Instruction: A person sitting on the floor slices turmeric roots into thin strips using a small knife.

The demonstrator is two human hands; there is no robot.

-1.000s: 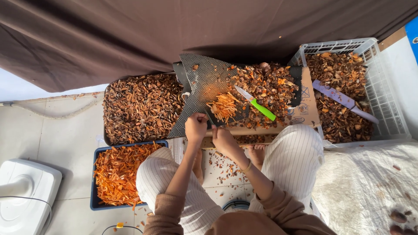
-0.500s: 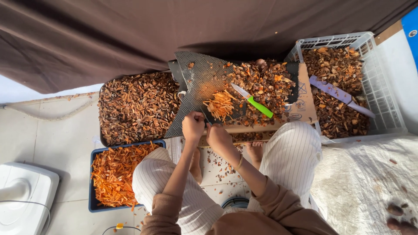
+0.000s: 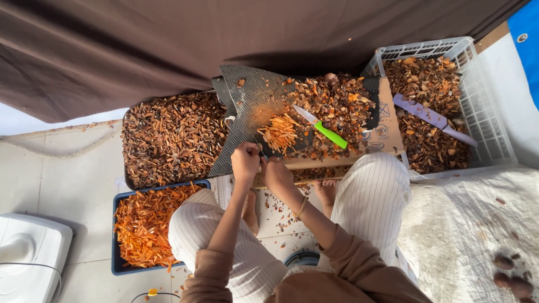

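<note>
Brown scrap [image 3: 261,159], perhaps, hidden between fingers [image 3: 254,152].

dark brown curtain [image 3: 140,50] behind, pale tiled floor [image 3: 50,179], sunlit

We wear a brown long-sleeved top, its sleeves pushed up our forearms, and loose white trousers with thin dark stripes. What looks like a thin bangle circles our right wrist. Our feet are bare.

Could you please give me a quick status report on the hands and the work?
Left hand and right hand together at mat edge, contents hidden. Orange strips beside them. Green-handled knife lying apart.
</note>
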